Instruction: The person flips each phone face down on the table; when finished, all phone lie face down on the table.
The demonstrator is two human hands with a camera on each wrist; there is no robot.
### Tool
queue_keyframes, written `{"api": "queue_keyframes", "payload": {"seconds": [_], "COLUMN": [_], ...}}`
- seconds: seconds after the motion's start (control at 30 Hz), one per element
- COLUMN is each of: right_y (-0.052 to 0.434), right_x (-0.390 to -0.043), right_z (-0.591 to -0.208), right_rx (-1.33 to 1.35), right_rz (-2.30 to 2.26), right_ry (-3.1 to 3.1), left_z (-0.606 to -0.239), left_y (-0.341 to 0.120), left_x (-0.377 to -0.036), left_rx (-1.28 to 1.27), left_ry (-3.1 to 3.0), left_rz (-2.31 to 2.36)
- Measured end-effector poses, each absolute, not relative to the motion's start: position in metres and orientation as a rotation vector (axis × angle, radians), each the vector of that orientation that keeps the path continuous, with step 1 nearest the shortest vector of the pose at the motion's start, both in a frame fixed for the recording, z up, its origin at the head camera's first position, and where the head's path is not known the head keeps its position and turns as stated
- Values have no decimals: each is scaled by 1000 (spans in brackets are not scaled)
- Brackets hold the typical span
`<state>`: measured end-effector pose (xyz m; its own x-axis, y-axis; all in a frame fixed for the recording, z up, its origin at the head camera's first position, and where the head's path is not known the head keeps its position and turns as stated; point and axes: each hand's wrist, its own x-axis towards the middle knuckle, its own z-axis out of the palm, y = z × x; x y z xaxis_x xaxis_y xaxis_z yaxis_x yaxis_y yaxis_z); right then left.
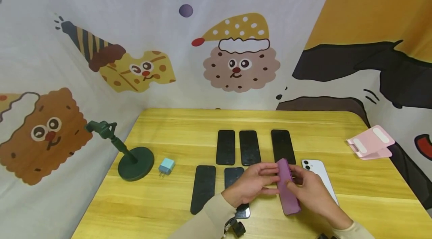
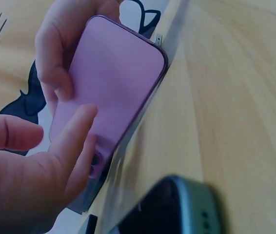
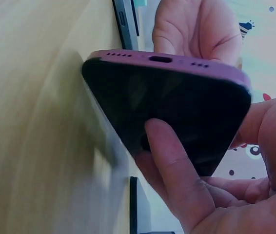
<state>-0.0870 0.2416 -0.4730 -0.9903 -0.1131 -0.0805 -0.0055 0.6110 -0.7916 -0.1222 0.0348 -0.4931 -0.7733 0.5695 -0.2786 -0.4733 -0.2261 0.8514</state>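
A purple smartphone point(image 1: 287, 188) is tilted up on edge just above or on the table, between both hands. My right hand point(image 1: 312, 190) grips it by its edge, thumb on one side and fingers round the other. In the right wrist view its black screen point(image 3: 196, 112) and charging port show, with right-hand fingers point(image 3: 169, 151) across the screen. My left hand point(image 1: 251, 182) has its fingers extended against the phone's back; in the left wrist view a straight finger point(image 2: 77, 129) touches the purple back near the camera, which is partly hidden.
Black phones point(image 1: 225, 147) lie in a back row, with more point(image 1: 203, 188) in front; my left arm partly covers one point(image 1: 234, 175). A white phone point(image 1: 322, 173) lies beside my right hand. A green stand point(image 1: 135, 166), blue charger point(image 1: 167, 166) and pink folding stand point(image 1: 372, 143) flank them.
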Motion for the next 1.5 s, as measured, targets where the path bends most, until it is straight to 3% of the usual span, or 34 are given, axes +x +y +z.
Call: {"api": "queue_keyframes", "payload": {"seconds": [0.63, 1.0, 1.5], "right_y": [231, 245, 253], "right_x": [-83, -88, -89], "right_z": [-444, -472, -494], "right_rx": [-175, -32, -152], "right_rz": [-1430, -1276, -935], "right_ry": [2813, 2830, 2922], "left_z": [-505, -499, -484], "left_y": [33, 34, 37], "left_x": [-122, -116, -113], "left_rx": [41, 17, 85], "left_ry": [1406, 1548, 1885], "left_rz": [2076, 2051, 1741]}}
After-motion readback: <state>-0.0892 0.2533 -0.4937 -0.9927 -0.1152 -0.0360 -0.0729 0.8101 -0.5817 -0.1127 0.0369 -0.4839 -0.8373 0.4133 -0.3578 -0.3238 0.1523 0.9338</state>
